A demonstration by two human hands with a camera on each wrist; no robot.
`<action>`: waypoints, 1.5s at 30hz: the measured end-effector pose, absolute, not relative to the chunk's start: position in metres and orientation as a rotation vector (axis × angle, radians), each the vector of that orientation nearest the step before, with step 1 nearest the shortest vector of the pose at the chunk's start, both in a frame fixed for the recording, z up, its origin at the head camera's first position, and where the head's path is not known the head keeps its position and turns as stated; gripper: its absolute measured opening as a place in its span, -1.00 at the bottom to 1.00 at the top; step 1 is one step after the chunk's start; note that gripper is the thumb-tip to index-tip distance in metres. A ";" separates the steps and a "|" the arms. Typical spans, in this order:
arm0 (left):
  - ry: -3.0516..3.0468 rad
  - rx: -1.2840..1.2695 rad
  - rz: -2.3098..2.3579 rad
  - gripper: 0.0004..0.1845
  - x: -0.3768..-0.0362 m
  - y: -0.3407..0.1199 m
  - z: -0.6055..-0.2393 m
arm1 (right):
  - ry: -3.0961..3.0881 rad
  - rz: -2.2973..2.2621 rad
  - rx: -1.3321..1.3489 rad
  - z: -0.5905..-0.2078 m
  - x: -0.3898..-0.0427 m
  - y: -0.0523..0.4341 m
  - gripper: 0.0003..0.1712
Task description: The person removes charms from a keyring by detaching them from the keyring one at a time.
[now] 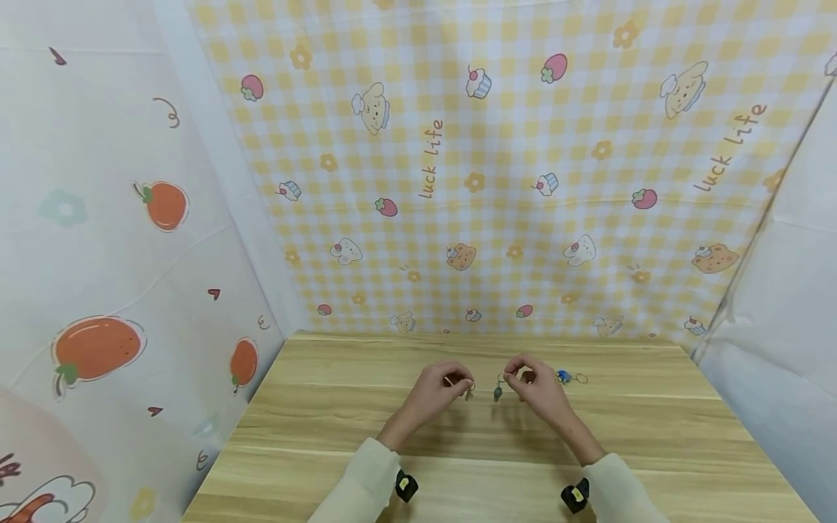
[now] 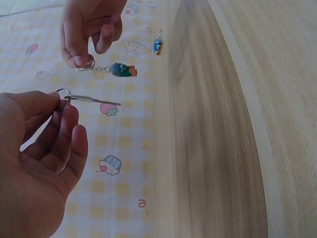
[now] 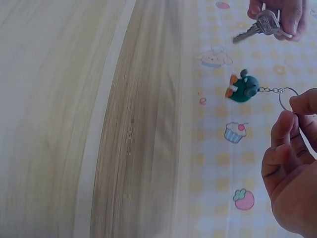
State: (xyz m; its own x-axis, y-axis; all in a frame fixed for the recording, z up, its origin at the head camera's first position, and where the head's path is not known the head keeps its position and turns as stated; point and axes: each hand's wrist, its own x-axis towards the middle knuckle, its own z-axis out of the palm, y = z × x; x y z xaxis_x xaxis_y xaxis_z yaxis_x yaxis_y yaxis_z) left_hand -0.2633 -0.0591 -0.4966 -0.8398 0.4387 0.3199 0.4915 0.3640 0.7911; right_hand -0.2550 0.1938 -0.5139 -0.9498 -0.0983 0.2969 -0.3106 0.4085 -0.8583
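Between thumb and fingertip, my left hand [image 1: 437, 391] pinches a small metal ring [image 2: 64, 92]. From that ring a silver key [image 3: 258, 26] sticks out, its toothed blade clearly visible in the right wrist view. My right hand [image 1: 541, 392] pinches the split ring of a keychain [image 3: 242, 89]. A short chain joins this ring to a small green animal figure with orange feet, which dangles over the table. The two hands are held a little apart, facing each other.
A second keychain [image 1: 565, 377] with a blue figure and its ring lies on the wooden table [image 1: 340, 407], just right of my right hand. Behind the table hangs a yellow checked cloth [image 1: 418, 232]; a printed white sheet [image 1: 131, 276] hangs along the left.
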 end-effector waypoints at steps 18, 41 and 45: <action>-2.568 -0.780 -1.516 -0.87 -0.269 -0.073 -0.500 | -2.541 1.527 0.202 -0.517 -0.252 0.233 -0.94; -2.471 -0.594 -1.725 -0.84 -0.282 -0.088 -0.517 | -2.595 1.439 0.061 -0.525 -0.254 0.290 -0.83; -2.451 -0.535 -1.780 -0.88 -0.285 -0.090 -0.521 | -2.606 1.438 0.026 -0.525 -0.255 0.298 -0.81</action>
